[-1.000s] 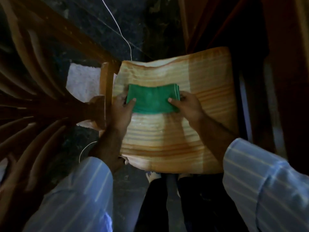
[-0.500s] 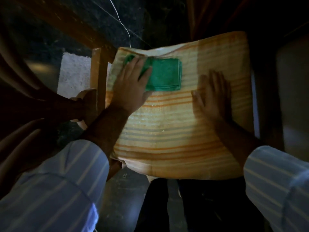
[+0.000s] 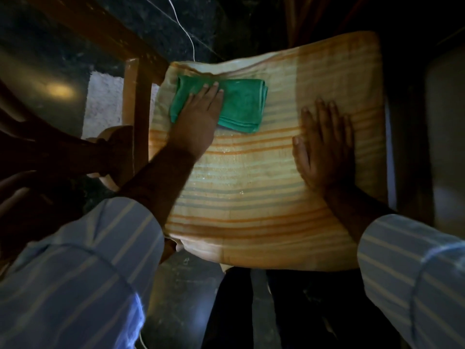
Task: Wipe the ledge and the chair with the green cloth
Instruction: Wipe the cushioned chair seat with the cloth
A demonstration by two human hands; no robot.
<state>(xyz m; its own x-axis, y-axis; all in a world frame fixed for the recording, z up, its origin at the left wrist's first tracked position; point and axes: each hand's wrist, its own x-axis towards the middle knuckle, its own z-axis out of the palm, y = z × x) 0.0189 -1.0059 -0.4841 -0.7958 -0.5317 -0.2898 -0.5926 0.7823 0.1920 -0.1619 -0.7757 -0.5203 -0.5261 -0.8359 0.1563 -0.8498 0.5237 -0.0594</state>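
Note:
A folded green cloth point(image 3: 241, 104) lies on the far left part of the chair seat point(image 3: 251, 197), which is covered in orange and pale striped fabric. My left hand point(image 3: 198, 119) presses flat on the cloth's left half, fingers stretched forward over it. My right hand point(image 3: 324, 149) rests palm down on the right side of the seat, fingers spread, holding nothing. The cloth's right half shows its folded layers at the edge.
A wooden chair frame post point(image 3: 137, 117) stands just left of the seat, with dark curved wooden slats point(image 3: 50, 152) further left. A thin white cord point(image 3: 187, 34) runs across the dark floor behind. A pale mat point(image 3: 105, 104) lies on the floor at left.
Both hands first held the cloth at mid seat. The left hand then pushed it to the far left corner and now lies flatter on it; the right hand let go and rests on the seat.

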